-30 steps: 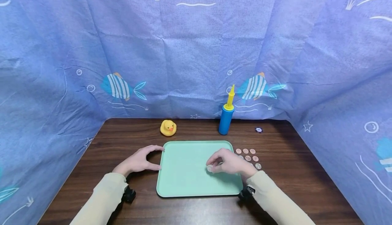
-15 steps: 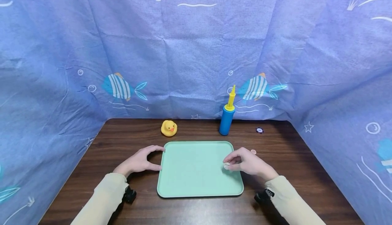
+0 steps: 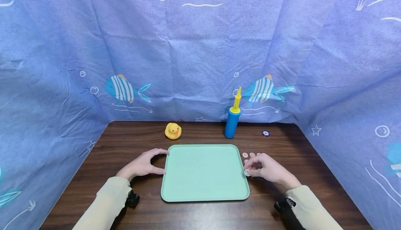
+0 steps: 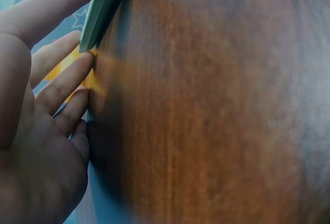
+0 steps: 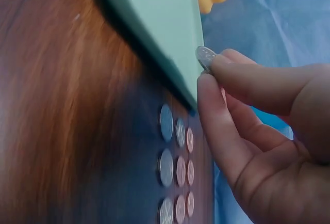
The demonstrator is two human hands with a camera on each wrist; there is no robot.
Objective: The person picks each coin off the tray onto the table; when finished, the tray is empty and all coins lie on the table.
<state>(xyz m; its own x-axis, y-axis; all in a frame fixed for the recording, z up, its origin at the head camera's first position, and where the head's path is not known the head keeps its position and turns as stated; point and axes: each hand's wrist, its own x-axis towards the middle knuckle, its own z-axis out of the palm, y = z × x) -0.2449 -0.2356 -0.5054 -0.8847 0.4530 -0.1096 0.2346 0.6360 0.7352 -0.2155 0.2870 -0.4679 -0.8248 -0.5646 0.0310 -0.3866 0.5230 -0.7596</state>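
A silver coin (image 5: 205, 56) is pinched between thumb and fingertip of the right hand (image 3: 266, 169), just at the right rim of the green tray (image 3: 203, 191). Rows of coins (image 5: 176, 172) lie on the table (image 3: 297, 153) beside it. The tray's left edge is touched by the left hand (image 3: 142, 165), its fingers loosely spread.

Behind your work you've got a yellow rubber duck (image 3: 172, 131) sitting near the back edge of the dark brown wooden table (image 3: 313, 174), well left of a blue cylindrical hand pump with a yellow nozzle (image 3: 233, 118) standing upright. Right of that pump lies a small dark round token (image 3: 265, 133). A blue fabric backdrop printed with striped fish (image 3: 194, 49) wraps round all three sides.
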